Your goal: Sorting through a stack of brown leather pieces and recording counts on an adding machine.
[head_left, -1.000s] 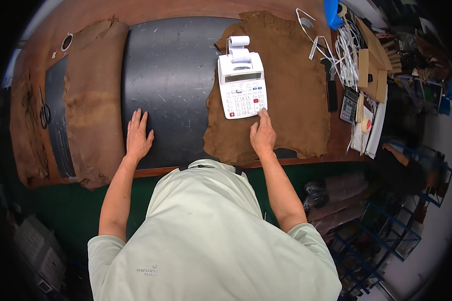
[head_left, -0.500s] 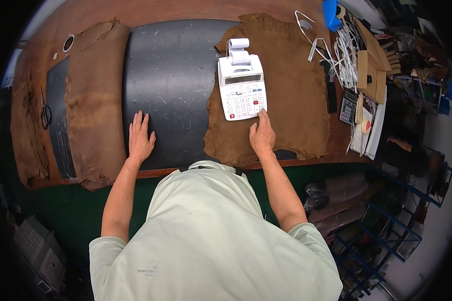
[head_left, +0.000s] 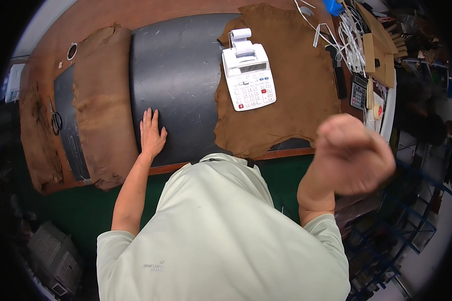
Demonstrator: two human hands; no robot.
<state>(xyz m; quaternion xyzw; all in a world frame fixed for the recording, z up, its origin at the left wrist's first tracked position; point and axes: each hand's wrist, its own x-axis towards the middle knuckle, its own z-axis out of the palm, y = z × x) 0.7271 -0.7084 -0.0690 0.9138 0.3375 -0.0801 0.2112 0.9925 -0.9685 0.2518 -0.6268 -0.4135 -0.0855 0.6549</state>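
My left hand (head_left: 152, 136) lies flat on a black mat (head_left: 178, 75), fingers stretched out and nothing in them. My right hand (head_left: 356, 153) is lifted high off the table at the right. It looks large and smeared by motion, its fingers seem bent, and whether it holds anything does not show. A white printing calculator (head_left: 249, 83) with a paper roll (head_left: 241, 40) on top rests on a brown leather hide (head_left: 296, 85). Neither hand touches the calculator. Left of my left hand, a folded brown hide (head_left: 103, 108) lies across the mat.
Scissors (head_left: 55, 120) lie at the far left beside another strip of brown leather (head_left: 39, 138). A tape roll (head_left: 72, 51) sits at the back left. On the right are white cords (head_left: 352, 42), a cardboard box (head_left: 381, 60) and a grey calculator (head_left: 359, 91).
My right hand has left the calculator's lower right keys and risen up and to the right. My left hand stays flat on the mat. The whole view has shifted slightly.
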